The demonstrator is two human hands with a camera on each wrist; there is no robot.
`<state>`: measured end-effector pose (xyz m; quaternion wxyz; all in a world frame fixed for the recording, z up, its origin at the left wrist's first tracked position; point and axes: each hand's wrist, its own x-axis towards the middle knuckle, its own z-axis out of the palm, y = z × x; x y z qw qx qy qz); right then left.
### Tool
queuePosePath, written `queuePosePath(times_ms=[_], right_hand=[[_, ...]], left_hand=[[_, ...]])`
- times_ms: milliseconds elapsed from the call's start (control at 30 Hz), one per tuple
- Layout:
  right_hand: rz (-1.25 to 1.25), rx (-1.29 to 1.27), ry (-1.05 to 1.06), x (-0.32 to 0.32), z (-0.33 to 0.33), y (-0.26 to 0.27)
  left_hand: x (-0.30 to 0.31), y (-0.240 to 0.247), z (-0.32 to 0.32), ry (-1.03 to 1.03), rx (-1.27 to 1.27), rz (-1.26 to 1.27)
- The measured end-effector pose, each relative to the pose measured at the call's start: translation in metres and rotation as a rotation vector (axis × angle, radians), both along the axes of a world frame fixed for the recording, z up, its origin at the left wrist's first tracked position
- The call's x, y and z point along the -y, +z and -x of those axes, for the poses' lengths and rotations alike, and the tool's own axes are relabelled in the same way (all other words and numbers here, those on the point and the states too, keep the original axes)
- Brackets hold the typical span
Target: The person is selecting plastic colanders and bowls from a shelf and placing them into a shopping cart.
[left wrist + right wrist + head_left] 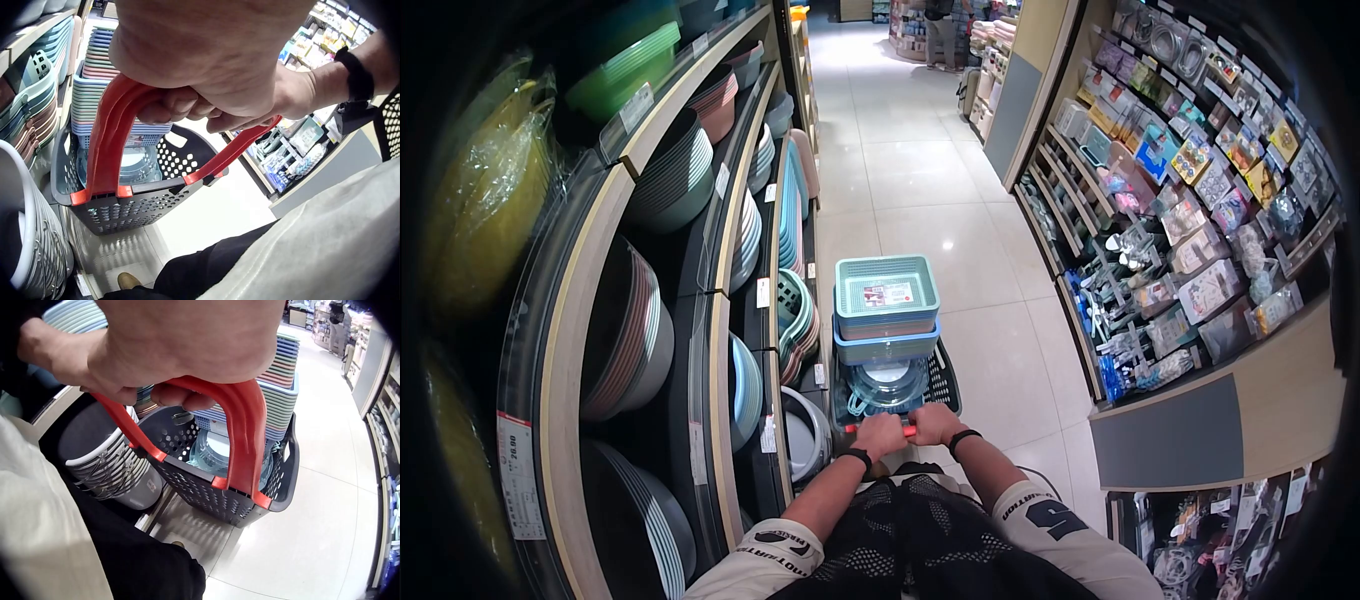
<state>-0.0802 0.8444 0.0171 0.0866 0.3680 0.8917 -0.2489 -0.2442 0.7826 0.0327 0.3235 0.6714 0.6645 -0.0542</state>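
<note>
Both hands grip the red handle [107,140] of a dark perforated shopping basket [187,481]. In the head view the left hand [881,436] is on the handle's left part and the right hand [937,424] on its right part, close together. Fingers of the left hand [206,56] curl under the handle, as do those of the right hand [181,344]. Inside the basket stands a tall stack of pastel plastic baskets [887,290], a mint one with a label on top. Beside the stack lie clear bluish containers [887,384], partly hidden by the hands and rim.
Shelves [625,165] of nested basins and buckets [803,435] line the left, close to the basket. Racks of small packaged goods [1190,200] stand on the right. A tiled aisle [940,220] runs ahead, with a person [941,35] standing far down it.
</note>
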Motion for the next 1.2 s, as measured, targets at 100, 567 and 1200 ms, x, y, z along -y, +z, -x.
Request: queuePosePath(times_ms=[100,567,1200], right_hand=[[0.003,0.006,0.009,0.000,0.000,0.002],[-0.023,0.004,0.016,0.002,0.001,0.001],[-0.022,-0.004,0.005,-0.002,0.001,0.003]], left_hand=[[0.000,0.003,0.000,0.000,-0.001,0.014],[0.001,-0.006,0.002,0.006,0.001,-0.013],[-0.003,-0.001,0.002,0.002,0.022,-0.026]])
